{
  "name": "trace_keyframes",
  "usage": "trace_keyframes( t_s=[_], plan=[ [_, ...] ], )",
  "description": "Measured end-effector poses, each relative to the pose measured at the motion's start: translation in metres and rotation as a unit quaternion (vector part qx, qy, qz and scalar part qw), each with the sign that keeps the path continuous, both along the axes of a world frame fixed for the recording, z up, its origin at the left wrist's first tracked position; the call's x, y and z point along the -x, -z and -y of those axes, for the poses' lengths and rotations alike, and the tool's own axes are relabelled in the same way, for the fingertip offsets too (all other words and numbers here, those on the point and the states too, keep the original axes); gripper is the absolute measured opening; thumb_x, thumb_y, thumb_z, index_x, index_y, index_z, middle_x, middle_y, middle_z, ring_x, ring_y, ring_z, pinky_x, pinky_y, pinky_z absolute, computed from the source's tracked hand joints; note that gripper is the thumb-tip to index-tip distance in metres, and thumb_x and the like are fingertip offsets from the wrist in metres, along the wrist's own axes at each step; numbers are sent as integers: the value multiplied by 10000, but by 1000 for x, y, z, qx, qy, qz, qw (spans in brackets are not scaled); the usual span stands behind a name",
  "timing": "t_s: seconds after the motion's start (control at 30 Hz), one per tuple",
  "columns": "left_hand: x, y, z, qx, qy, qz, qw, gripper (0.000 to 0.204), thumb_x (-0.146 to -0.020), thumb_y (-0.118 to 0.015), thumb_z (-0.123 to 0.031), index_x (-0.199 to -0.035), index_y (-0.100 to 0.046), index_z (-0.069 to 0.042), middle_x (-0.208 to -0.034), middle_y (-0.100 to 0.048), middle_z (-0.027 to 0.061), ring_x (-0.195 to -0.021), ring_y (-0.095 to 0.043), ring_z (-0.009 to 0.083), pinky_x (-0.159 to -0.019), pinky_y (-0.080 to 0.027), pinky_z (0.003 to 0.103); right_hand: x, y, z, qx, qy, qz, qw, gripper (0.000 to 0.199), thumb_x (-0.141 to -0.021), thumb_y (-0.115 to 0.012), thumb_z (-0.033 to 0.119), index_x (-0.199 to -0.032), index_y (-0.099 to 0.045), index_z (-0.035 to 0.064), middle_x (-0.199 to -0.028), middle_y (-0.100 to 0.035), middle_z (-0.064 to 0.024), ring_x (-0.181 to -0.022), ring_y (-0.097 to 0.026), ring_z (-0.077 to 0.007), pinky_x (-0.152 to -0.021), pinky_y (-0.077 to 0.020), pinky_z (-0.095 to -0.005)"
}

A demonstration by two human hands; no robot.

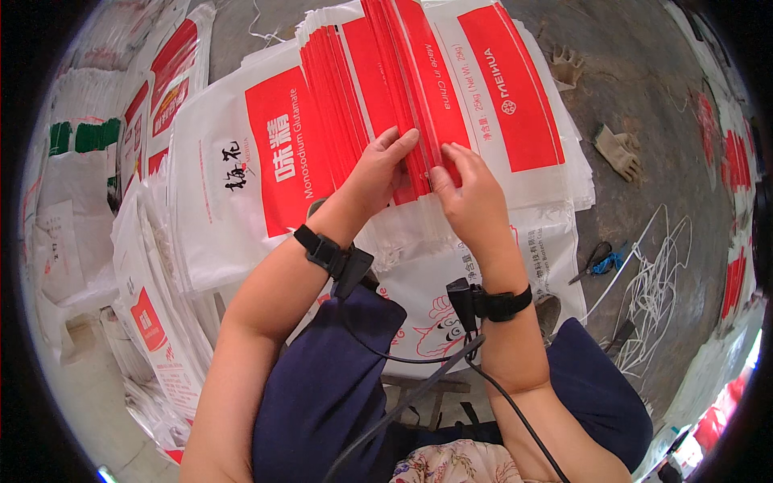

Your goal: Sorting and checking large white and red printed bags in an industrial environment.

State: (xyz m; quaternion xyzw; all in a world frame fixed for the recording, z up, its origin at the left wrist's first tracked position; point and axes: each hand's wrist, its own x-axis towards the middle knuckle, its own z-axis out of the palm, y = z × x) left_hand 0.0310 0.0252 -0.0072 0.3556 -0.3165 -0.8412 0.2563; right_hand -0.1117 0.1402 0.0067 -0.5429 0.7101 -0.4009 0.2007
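The fanned red-and-white plastic sacks point(338, 105) lie across the middle of a broad sack pile point(217, 193), their overlapped edges forming ridges that run to its near edge, where each layer seems easiest to reach. There the left hand point(375, 171) has a narrow grip, thumb above and fingers curled around the ridged ends, probably to keep the layers from sliding. The right hand point(475, 189) faces it, thumb and fingertips close together against the same red ridge; whether it pinches a layer I cannot tell. Work gloves point(620, 153) and tangled white string point(654, 270) lie on the floor point(596, 221) beyond the pile's right edge, leaving its surface unobstructed by them.
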Motion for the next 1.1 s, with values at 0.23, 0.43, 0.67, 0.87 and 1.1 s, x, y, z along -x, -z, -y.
trace_keyframes(
  t_s=[0.23, 0.43, 0.67, 0.87, 1.1],
  plan=[
    [1, 9, -1, -13, -24, -2, 1000, 330, -1063, -591, -251, -1307, -560, -32, -1222, -683, 117, -1071, -707, 217, -940, -610, 421, 8, -3, -1, 48, 35, 69, 996, 355, -954, -606, 115, -1296, -648, 29, -1267, -640, -234, -1157, -642, -377, -955, -533, -434],
    [-5, 17, 1, 3, -14, -21, 1000, 327, -1058, -601, -261, -1292, -567, -36, -1221, -681, 121, -1078, -699, 212, -924, -610, 413, -2, -1, 0, 11, 3, -65, 998, 304, -936, -633, 128, -1220, -669, 23, -1141, -662, -205, -1013, -663, -377, -897, -533, -459],
    [-3, 14, -1, -4, -8, 3, 1000, 341, -1061, -599, -273, -1304, -547, -39, -1222, -671, 114, -1082, -695, 211, -934, -605, 409, 6, -5, -2, 50, 57, 39, 996, 348, -921, -616, 60, -1265, -664, 51, -1071, -656, -190, -957, -666, -376, -859, -543, -452],
    [-2, 19, -2, 23, -3, 7, 1000, 407, -1035, -644, -323, -1320, -543, -52, -1171, -669, 78, -997, -706, 178, -826, -629, 365, -2, 1, 0, 26, -6, -63, 998, 421, -892, -639, 66, -1313, -639, 70, -1044, -647, -175, -940, -670, -353, -845, -544, -448],
    [-2, 15, -5, 25, 0, 27, 999, 418, -1032, -648, -327, -1334, -553, -53, -1185, -670, 77, -1021, -701, 171, -842, -626, 357, 1, 0, 2, 39, 48, -27, 998, 466, -871, -641, 68, -1338, -627, 69, -1059, -636, -183, -906, -668, -353, -823, -550, -446]
  ],
)
